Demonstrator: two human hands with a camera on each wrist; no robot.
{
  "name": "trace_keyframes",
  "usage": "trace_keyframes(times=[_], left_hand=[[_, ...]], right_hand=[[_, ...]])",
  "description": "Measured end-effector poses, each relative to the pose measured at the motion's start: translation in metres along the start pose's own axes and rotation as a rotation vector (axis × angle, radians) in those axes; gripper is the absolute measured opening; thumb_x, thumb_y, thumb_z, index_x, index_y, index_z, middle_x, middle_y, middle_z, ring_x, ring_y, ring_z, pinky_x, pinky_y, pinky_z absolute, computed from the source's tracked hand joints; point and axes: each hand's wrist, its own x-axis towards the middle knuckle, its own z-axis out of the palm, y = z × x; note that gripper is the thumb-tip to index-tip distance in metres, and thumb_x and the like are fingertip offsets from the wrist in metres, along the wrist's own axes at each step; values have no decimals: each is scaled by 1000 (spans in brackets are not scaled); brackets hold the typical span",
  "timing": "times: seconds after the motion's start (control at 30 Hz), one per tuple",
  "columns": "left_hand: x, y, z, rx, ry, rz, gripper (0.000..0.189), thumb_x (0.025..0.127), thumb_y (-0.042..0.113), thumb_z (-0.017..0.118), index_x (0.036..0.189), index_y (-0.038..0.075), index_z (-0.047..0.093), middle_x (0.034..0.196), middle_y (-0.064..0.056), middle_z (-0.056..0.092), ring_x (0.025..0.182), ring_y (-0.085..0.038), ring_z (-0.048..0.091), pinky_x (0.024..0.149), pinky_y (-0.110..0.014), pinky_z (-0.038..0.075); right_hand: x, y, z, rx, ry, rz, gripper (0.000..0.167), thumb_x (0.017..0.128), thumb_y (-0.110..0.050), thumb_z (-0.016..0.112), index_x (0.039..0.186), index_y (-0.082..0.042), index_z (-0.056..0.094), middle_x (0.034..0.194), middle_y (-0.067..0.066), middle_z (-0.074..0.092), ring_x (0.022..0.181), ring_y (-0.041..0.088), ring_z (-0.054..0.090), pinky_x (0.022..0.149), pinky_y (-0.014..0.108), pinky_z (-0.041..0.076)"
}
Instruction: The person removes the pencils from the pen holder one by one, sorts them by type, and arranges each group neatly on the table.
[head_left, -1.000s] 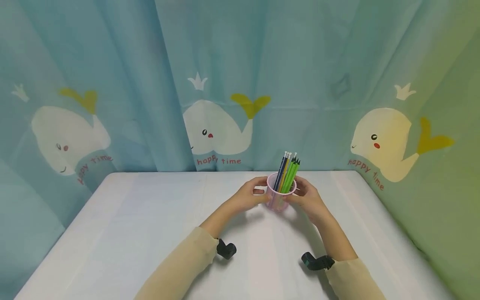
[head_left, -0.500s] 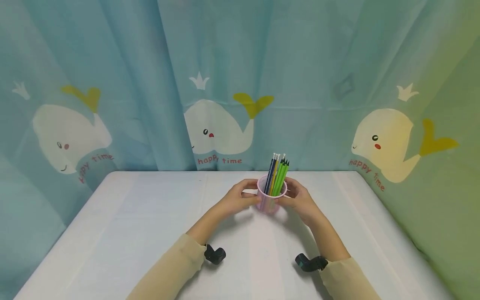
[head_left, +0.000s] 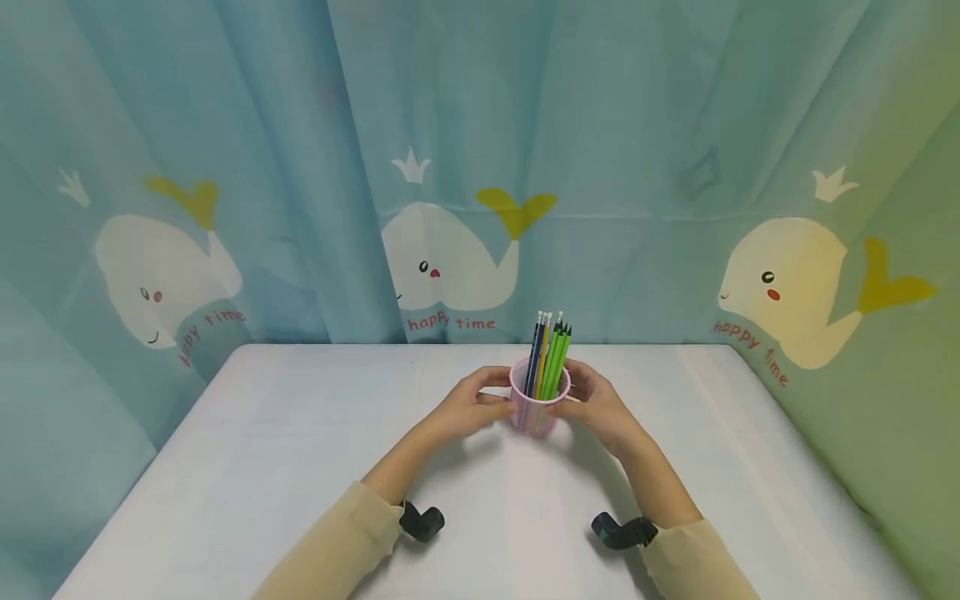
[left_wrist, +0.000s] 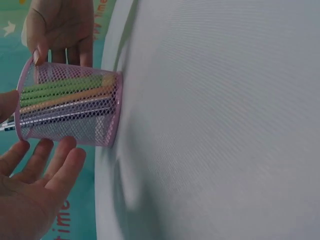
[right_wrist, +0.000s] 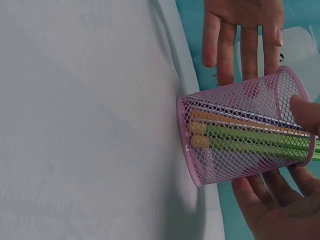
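A pink mesh pencil cup stands upright near the far middle of the table. Inside it are green pencils with dark points up, plus dark blue pencils and a yellow one. My left hand grips the cup's left side, thumb toward me and fingers behind. On the opposite side my right hand holds it the same way. Through the mesh the pencils show in the left wrist view. Whether the cup's base touches the table or hovers just above it, I cannot tell.
The table has a white cloth over it. Behind hangs a blue-green curtain printed with white whales, close to the table's far edge. Black wrist-worn devices sit at both sleeve cuffs.
Both hands have shifted the cup leftward and slightly toward me, with the pencils staying in it. The grip looks the same throughout. The head view has turned slightly left.
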Motion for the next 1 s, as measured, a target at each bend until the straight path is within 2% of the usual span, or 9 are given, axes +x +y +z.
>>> trace_keyframes(times=[0.23,0.4,0.53,0.7,1.0], left_hand=[[-19,-3,-3,-22,14,0,60,94,14,68,147,5,43,142,-21,52,123,-36,60,96,-44,55],[-31,-6,-10,-21,45,-10,57,94,14,68,146,7,45,141,-19,53,123,-36,60,97,-46,55],[-38,-10,-17,-11,39,-8,55,94,12,68,144,6,46,140,-19,54,123,-38,59,100,-46,53],[-43,-13,-23,-2,34,3,58,93,16,71,145,7,46,138,-19,55,123,-37,59,103,-46,51],[-44,-17,-28,9,11,-3,58,95,21,70,146,8,46,135,-17,56,122,-34,60,100,-42,53]], right_hand=[[1,1,6,1,-76,-14,84,77,-3,77,150,-3,37,149,22,45,135,41,46,115,56,34],[5,-1,12,-11,-138,-38,83,75,-2,79,148,-2,40,145,22,49,133,41,48,114,56,36],[5,-3,18,-12,-186,-38,82,74,-3,80,146,-2,42,144,21,51,134,40,47,113,56,37],[6,-5,22,-10,-213,-54,82,73,-3,80,146,-3,43,143,19,52,132,39,49,112,55,40],[8,-4,22,-19,-256,-69,79,75,-1,80,146,-5,44,145,16,51,133,37,50,110,49,43]])
